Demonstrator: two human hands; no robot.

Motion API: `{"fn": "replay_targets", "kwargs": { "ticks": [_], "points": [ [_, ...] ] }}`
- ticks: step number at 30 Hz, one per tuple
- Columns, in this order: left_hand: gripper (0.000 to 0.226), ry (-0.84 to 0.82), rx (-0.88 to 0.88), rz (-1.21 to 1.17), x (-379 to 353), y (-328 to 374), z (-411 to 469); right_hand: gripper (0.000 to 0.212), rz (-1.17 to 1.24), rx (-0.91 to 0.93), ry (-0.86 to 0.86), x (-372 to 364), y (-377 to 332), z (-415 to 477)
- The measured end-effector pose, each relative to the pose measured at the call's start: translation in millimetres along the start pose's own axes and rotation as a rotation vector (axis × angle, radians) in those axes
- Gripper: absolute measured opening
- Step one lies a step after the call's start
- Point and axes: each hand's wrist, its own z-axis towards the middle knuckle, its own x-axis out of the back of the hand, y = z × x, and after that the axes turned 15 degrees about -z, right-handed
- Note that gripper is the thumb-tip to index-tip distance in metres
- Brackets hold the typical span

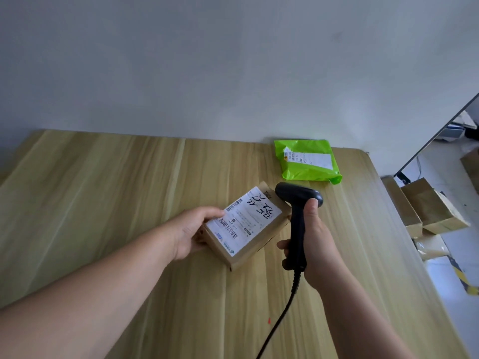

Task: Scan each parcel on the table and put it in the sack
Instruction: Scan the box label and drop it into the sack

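A small brown cardboard parcel with a white shipping label and black handwriting is tilted up over the wooden table. My left hand grips its left end, thumb on the label. My right hand grips the handle of a black corded barcode scanner, whose head points left at the parcel's right end. A bright green plastic mailer parcel with a white label lies flat at the table's far right, near the wall. No sack is in view.
The scanner's black cable runs down toward the front edge. Beyond the table's right edge, several cardboard boxes stand on the floor. A plain wall closes off the back of the table.
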Motion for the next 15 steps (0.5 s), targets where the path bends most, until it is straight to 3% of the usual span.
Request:
{"fn": "replay_targets", "kwargs": {
  "ticks": [3,8,11,15],
  "points": [
    [0.011,-0.073,0.126,-0.004,19.8,1.0,-28.4,0.069,-0.016,0.019,-0.044,-11.1,-6.3,-23.0],
    [0.039,-0.253,0.177,-0.018,60.2,1.1,-86.8,0.073,-0.061,0.069,-0.08,-36.8,-27.0,-72.2],
    [0.039,-0.18,0.071,-0.1,86.9,6.4,-114.5,0.066,-0.074,0.094,-0.043,-56.0,-41.8,-104.8],
    [0.011,-0.021,-0.12,-0.138,141.7,25.3,-165.1,0.071,-0.111,0.136,-0.174,-93.6,-67.1,-167.2]
  ]
}}
